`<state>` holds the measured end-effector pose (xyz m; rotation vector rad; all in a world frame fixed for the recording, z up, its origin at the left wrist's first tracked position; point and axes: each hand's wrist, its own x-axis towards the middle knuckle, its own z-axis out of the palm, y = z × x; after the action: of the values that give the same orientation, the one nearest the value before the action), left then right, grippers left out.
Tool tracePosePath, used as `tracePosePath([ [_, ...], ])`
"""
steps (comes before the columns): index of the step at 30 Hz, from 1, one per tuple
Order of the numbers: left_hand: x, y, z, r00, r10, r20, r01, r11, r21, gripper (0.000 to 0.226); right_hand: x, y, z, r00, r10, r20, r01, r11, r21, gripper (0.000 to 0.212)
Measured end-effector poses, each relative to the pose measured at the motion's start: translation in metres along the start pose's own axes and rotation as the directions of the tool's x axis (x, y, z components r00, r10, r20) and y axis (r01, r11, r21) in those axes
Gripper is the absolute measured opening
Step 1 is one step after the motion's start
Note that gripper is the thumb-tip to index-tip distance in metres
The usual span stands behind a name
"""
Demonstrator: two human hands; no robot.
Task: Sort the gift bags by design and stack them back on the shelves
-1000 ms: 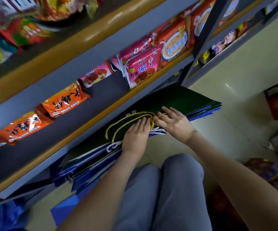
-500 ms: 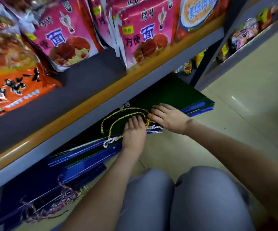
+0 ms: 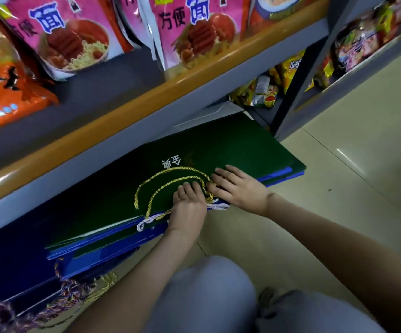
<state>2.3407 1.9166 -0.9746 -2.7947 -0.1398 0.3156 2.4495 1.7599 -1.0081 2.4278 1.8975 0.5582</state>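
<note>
The green gift bag (image 3: 221,145) is partly hidden under the shelf (image 3: 127,127), its white characters inverted. The right hand (image 3: 240,191) is laid flat on it; the left hand (image 3: 188,210)'s grip cannot be told.

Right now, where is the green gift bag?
Head view, centre: the green gift bag lies flat atop the blue bags beneath the noodle shelf, left hand and right hand on its near edge.

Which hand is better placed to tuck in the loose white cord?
Probably the left hand: it rests at the front edge, over the white cord. The right hand lies flat on the green bag.
</note>
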Motion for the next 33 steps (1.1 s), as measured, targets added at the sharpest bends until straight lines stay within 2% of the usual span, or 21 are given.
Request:
tracePosePath([
  [3,-0.021,-0.012,0.004,1.0,-0.025,-0.004,0.025,1.0,0.016,0.046,0.008,-0.02,-0.003,0.995,-0.052,-0.084,0.051,0.999,-0.005,0.028],
  [5,-0.029,-0.019,0.01,1.0,-0.013,-0.018,0.013,1.0,0.005,0.045,0.019,-0.025,-0.003,0.995,-0.07,-0.071,0.07,0.998,-0.004,0.028],
  [8,-0.024,-0.032,0.007,0.998,0.001,-0.059,-0.001,1.0,0.014,0.045,0.033,-0.015,-0.001,0.996,-0.073,0.044,0.076,0.996,-0.05,0.036],
  [10,-0.016,-0.039,0.01,0.998,-0.02,-0.058,0.02,1.0,0.001,0.054,0.046,-0.003,-0.002,0.98,-0.013,0.196,0.022,0.999,-0.042,0.06],
  [13,-0.005,-0.043,0.013,0.998,0.001,0.059,0.004,0.996,-0.09,0.075,0.058,0.004,-0.009,0.875,0.068,0.48,-0.08,0.997,0.003,0.093],
  [16,-0.002,-0.051,0.017,0.996,0.061,0.064,-0.051,0.988,-0.145,0.089,0.068,0.008,-0.018,0.695,0.092,0.713,-0.112,0.993,-0.019,0.115],
  [17,-0.004,-0.054,0.017,0.995,0.085,0.044,-0.076,0.984,-0.162,0.091,0.072,0.008,-0.024,0.663,0.095,0.743,-0.108,0.994,-0.031,0.12],
  [20,-0.015,-0.07,0.015,0.99,0.143,-0.01,-0.14,0.954,-0.264,0.087,0.094,0.007,-0.044,0.686,0.009,0.727,-0.082,0.994,0.065,0.121],
  [24,-0.043,-0.106,0.015,0.992,0.11,-0.059,-0.123,0.933,-0.339,0.072,0.136,-0.018,-0.068,0.817,-0.243,0.523,0.11,0.956,0.273,0.103],
  [28,-0.068,-0.145,0.014,1.0,0.016,-0.012,-0.019,0.942,-0.336,0.065,0.177,-0.046,-0.086,0.814,-0.353,0.461,0.223,0.923,0.313,0.088],
  [33,-0.067,-0.163,0.021,0.991,-0.121,0.064,0.136,0.924,-0.356,0.069,0.211,-0.059,-0.093,0.828,-0.422,0.369,0.319,0.896,0.307,0.08],
])
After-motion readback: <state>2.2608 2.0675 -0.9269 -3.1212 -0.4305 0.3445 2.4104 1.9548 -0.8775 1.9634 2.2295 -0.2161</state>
